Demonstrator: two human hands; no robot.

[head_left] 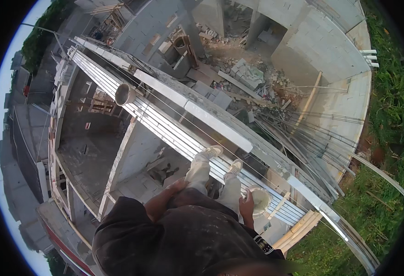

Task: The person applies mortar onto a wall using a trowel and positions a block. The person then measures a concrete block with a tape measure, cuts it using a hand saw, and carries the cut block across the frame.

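My left hand [179,185] is at my left thigh, against the pale trousers; its fingers are too small and blurred to read. My right hand [246,204] is beside the near rim of a round bucket [261,200] with pale grey contents. Its fingers look curled, but what they hold, if anything, is unclear. Beneath my light shoes [215,150] run long silvery metal bars [174,135], laid side by side as a narrow walkway. Farther along the bars sits a second, greyish bucket [125,94].
A block wall top with pale slabs [218,124] runs alongside the bars. Below lie rubble [248,76] and loose steel rods [298,152]. Open rooms [91,152] drop away on the left. Wooden planks [298,230] lie near the bars' right end, and green plants [386,207] grow beyond.
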